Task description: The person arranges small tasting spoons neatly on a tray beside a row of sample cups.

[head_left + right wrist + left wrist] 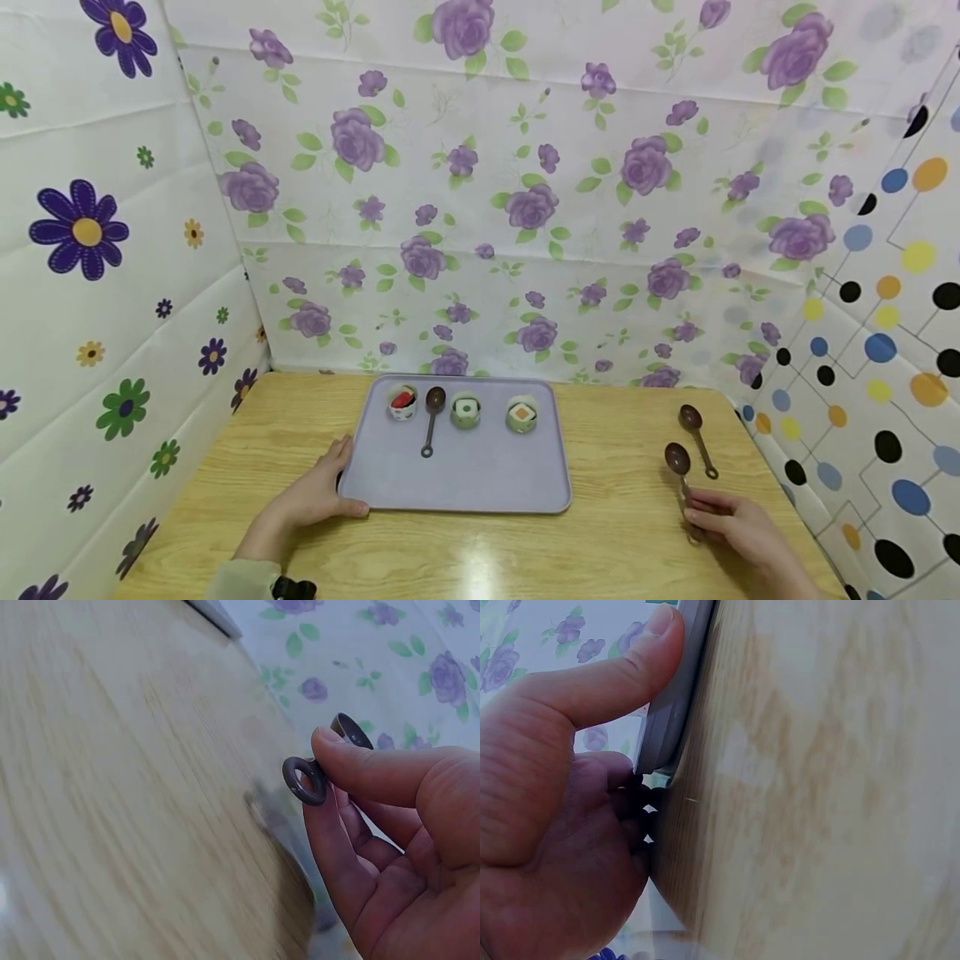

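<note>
A lavender tray [457, 483] lies on the table. My left hand [318, 489] grips its near left corner, the thumb [619, 679] along the front edge and the fingers round the left side. On the tray, a brown spoon [431, 429] lies between small round cups: one cup [402, 407] with a red-topped piece, one green cup [466, 412] with a white-topped piece, one green cup [521, 416] with an orange-centred piece. At the right, my right hand [731, 522] pinches a second brown spoon [678, 461] by its handle; the ring end [306, 780] sticks out past the thumb.
A third brown spoon [702, 446] lies on the wooden table [622, 500], just beyond the held one. Patterned cloth walls stand on the left [82, 333], at the back [480, 192] and on the right [900, 375].
</note>
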Action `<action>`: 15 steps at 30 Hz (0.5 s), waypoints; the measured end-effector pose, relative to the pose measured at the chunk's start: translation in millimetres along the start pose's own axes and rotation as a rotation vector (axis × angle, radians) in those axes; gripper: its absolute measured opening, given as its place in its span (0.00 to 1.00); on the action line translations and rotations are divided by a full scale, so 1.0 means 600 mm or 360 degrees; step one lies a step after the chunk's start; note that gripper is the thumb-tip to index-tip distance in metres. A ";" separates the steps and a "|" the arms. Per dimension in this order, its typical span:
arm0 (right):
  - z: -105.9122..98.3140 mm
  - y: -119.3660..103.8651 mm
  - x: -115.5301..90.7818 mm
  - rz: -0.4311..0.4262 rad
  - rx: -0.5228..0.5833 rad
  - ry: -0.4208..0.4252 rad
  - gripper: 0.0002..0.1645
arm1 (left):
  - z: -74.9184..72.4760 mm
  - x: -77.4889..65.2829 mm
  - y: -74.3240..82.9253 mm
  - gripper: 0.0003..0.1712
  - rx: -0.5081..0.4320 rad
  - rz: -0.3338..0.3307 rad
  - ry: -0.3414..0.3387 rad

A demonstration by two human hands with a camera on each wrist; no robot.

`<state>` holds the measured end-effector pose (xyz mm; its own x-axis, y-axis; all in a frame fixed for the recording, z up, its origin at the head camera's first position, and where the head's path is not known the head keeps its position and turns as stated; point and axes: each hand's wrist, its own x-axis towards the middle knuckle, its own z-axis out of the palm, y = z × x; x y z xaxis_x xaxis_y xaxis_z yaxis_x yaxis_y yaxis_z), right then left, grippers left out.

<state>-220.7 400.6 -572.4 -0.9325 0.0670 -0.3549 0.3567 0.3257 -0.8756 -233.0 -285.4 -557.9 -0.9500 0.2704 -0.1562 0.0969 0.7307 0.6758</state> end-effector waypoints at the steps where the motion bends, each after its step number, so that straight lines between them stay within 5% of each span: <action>1: 0.007 -0.003 0.001 -0.0011 0.0023 -0.0012 0.43 | 0.000 0.000 0.001 0.78 0.0001 0.0000 -0.0001; 15: 0.119 -0.045 0.022 -0.0268 0.0178 -0.0274 0.38 | 0.001 -0.001 0.002 0.79 -0.0026 0.0011 0.0013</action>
<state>-238.4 325.2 -576.8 -0.9591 -0.1441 -0.2436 0.2106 0.2117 -0.9544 -231.9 -284.1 -557.5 -0.9518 0.2700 -0.1456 0.0985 0.7186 0.6885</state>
